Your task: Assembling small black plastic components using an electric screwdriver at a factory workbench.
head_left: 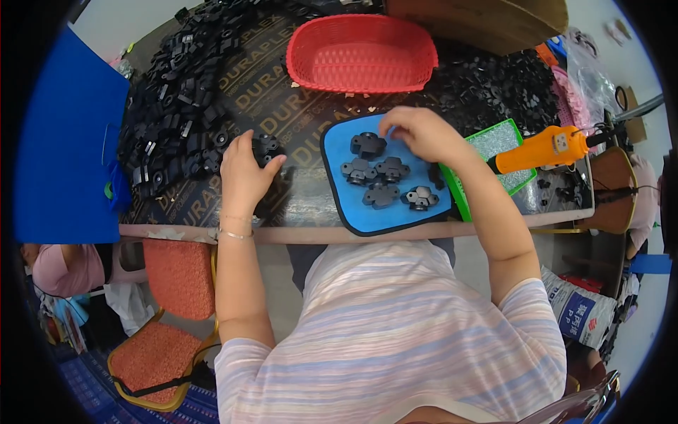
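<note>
My left hand (242,173) is over the left part of the table, its fingers stretched and its thumb apart. A black plastic part (267,147) lies between thumb and fingers, beside the palm. My right hand (426,136) is curled above the top right of a blue mat (346,212) with a black border. Its bent fingertips come close to a black housing (368,145) on that mat; whatever they may hold is hidden. Below it sit several similar black parts, among them a left one (359,171), a middle one (382,195) and a lower right one (420,198).
A red basket (362,86) stands behind the mat. Black parts (176,127) heap up at the left, and small black pieces (505,88) at the back right. To the right, an orange electric screwdriver (540,150) lies over a green tray (462,201) of small screws. A cardboard box (487,25) stands behind.
</note>
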The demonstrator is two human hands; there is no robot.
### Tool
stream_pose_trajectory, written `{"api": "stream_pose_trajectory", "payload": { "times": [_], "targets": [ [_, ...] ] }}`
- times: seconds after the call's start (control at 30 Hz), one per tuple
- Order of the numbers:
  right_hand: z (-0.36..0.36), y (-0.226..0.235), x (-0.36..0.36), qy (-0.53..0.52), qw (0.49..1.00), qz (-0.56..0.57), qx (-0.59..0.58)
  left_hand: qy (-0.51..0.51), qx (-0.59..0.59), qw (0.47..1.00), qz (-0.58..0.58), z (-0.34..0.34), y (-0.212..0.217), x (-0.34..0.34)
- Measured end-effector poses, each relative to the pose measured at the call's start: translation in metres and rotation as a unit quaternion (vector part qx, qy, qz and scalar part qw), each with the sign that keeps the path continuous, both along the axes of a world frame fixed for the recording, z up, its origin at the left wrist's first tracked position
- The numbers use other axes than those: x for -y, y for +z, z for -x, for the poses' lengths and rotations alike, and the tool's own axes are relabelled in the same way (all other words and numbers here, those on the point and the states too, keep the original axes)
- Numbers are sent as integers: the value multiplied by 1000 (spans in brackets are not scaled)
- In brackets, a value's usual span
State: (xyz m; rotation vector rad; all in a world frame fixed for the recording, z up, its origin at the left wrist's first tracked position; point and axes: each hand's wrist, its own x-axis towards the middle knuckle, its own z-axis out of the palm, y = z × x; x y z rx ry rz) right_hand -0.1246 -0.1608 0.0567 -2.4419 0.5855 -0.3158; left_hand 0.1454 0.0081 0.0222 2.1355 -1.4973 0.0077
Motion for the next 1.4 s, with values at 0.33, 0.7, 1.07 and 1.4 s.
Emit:
{"api": "stream_pose_trajectory", "payload": {
  "times": [0.33, 0.7, 1.07, 1.4],
  "targets": [
    [11, -5, 6, -201, 960, 99, -168, -46, -108, 991, 69, 21, 14, 24],
    [2, -13, 2, -235, 960, 80, -126, -201, -510, 816, 181, 79, 11, 9],
    [6, -8, -3, -238, 950, 160, -125, -268, -539, 772, 203, 92, 12, 3],
    [12, 66, -61, 103, 974, 161, 119, -287, -578, 752, 133, 95, 18, 5]
  ]
}}
